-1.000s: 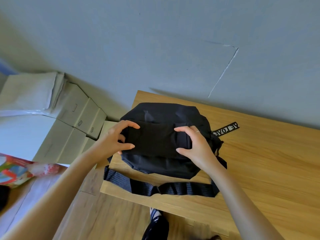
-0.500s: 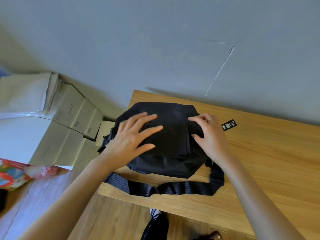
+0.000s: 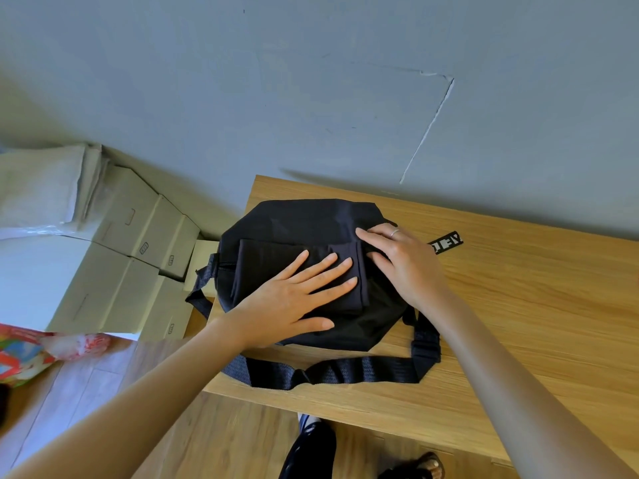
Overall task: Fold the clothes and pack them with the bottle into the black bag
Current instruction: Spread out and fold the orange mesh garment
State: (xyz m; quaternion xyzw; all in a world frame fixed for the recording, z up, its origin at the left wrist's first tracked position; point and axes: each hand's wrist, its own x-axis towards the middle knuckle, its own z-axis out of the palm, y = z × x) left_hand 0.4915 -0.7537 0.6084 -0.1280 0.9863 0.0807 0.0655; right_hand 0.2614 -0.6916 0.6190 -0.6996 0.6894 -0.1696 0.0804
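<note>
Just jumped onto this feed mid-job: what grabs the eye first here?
The black bag sits at the wooden table's left end, its strap looping along the near edge. The left hand lies flat with spread fingers on the bag's front flap, while the right hand touches the bag's right end. Pale cardboard boxes are stacked on the floor to the left, and a small lettered tag lies on the table to the right of the bag.

- Left hand flat, palm down, fingers straight and spread, thumb out to the side.
- Right hand palm down, fingers a bit bent, ring on one finger.
- Both bare arms reaching forward, hands close together.
</note>
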